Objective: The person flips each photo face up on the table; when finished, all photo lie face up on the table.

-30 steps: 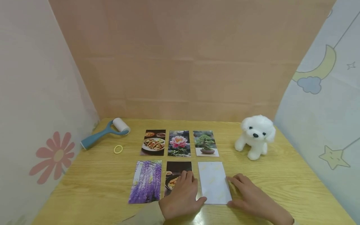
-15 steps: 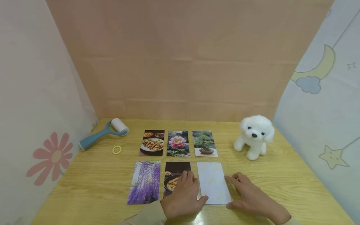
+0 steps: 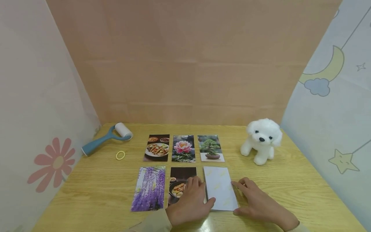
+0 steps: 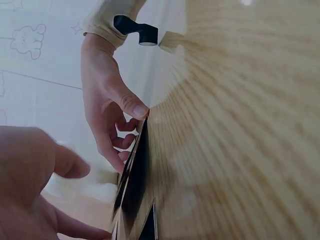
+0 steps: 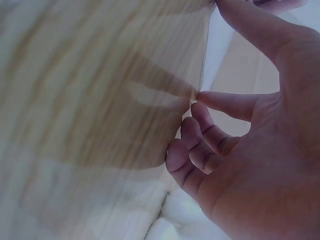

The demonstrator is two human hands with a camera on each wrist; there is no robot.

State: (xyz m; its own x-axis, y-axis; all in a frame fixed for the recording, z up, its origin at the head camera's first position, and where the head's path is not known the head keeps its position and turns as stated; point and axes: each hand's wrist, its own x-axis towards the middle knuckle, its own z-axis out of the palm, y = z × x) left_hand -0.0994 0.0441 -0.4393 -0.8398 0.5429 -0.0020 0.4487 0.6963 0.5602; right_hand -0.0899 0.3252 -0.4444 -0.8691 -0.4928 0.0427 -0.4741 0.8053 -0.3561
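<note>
In the head view a white-backed card (image 3: 221, 188) lies face down at the right of the front row. Its left edge is tilted up a little off the table; the left wrist view shows its dark underside (image 4: 138, 182). My left hand (image 3: 191, 203) is at that raised edge, a finger touching it and the thumb held apart above the card. Part of the food picture card (image 3: 178, 185) is covered by this hand. My right hand (image 3: 262, 203) sets its index fingertip and thumb against the card's right edge, the other fingers curled against the wooden table (image 5: 90, 100).
Behind lie picture cards of tacos (image 3: 157, 148), a pink flower (image 3: 183, 148) and a bonsai (image 3: 211, 148). A purple wisteria card (image 3: 148, 188) is front left. Farther left are a blue-handled roller (image 3: 107, 137) and yellow ring (image 3: 120, 155). A white plush dog (image 3: 263, 140) sits right.
The white-backed card's left edge has risen slightly from the table. Both hands have stayed almost in place, and the other cards have not moved.
</note>
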